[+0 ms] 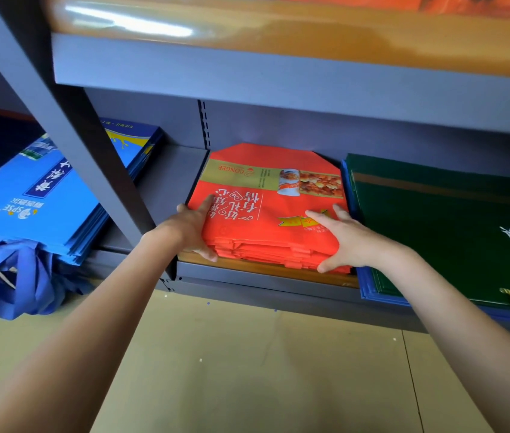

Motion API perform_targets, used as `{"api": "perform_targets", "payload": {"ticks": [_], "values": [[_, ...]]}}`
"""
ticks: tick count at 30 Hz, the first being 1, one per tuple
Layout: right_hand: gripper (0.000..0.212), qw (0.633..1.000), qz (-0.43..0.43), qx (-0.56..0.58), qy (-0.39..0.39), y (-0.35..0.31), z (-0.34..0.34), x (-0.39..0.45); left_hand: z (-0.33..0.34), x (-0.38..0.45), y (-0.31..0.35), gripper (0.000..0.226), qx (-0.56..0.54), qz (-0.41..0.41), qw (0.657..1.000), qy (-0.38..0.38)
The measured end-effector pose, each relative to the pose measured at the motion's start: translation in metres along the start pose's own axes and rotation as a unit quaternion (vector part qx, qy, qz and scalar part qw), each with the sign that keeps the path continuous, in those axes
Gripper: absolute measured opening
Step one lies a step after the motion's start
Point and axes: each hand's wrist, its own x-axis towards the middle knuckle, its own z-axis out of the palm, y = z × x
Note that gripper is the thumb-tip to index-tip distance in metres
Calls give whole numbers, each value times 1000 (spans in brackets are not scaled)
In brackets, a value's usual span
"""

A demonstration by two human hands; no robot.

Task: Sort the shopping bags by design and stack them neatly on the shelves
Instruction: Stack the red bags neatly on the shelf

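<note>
Shelf [266, 278] edge: both hands [196, 229] grip red bags [266, 226].

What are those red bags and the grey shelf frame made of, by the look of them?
Red bags: probably non-woven fabric or coated paper; matte printed face, thin flat layers with folded edges between the left hand and right hand. I cannot tell which.
Shelf frame: likely painted metal; smooth grey finish, and a slotted upright at the back.

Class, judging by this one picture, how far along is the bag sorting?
Done: blue bags and green bags lie in separate piles. In hand: the left hand and right hand grip the red stack on the shelf. Left: squaring it; other bags aren't visible.
</note>
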Motion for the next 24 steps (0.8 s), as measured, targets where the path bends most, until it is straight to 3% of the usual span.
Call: {"api": "perform_targets", "payload": {"ticks": [9,14,18,24], "values": [[111,999,15,-25,15,-4,7,-3,-4,-3,3,130,28,-5,1000,-11],[109,996,24,-80,-16,-8,-10,-13,-2,-14,22,129,115,-4,993,-3],[99,995,0,-100,-25,-2,-39,-28,1,-20,46,126,132,84,987,36],[72,998,32,-53,-13,21,-46,-41,12,-20,87,106,119,223,965,65]]}}
